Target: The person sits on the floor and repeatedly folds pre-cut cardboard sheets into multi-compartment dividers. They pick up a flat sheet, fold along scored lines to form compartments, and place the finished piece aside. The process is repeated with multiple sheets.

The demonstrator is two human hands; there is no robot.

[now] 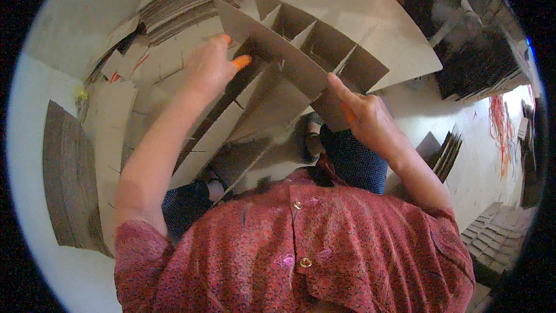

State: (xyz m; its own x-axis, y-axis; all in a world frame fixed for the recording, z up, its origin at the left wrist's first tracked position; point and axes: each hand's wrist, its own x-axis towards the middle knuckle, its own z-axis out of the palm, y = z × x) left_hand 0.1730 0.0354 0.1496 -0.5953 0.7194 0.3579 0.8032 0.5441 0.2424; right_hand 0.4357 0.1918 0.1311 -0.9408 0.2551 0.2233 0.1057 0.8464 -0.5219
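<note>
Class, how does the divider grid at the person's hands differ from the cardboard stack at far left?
The divider grid has crossed panels around open cells; the cardboard stack is closely packed layers. The right hand touches the divider grid; neither hand touches the cardboard stack. Both look brownish.

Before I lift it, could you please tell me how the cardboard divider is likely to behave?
The cardboard divider is probably light for its size, being thin sheets around open cells. Its long panel looks straight, so should feel fairly stiff. It may skew, though, since its sheets appear slotted together.
</note>
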